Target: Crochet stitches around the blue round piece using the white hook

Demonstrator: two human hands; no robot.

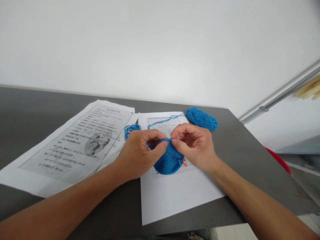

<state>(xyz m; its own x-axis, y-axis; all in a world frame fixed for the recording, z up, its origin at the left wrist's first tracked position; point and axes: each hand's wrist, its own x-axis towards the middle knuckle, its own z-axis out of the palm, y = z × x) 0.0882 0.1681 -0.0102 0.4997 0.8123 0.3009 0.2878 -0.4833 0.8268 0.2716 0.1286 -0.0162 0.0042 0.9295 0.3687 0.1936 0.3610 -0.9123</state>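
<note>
A round blue crocheted piece (168, 159) hangs between my two hands, above a printed sheet. My left hand (143, 151) is closed, with thumb and forefinger pinching its upper edge. Close beside it, my right hand (195, 144) pinches the same edge between thumb and fingertips. An orange marker (184, 162) is attached at the right side of the piece. A strand of blue yarn (165, 121) runs across the sheet to a blue skein (202, 118) behind my right hand. Whether a hook is held cannot be seen.
Printed sheets (82, 143) lie at the left of the dark table (240, 153), another sheet (162, 203) under my hands. Loose blue yarn (131, 130) is behind my left hand. A white wall stands behind; something red (278, 160) is beyond the right edge.
</note>
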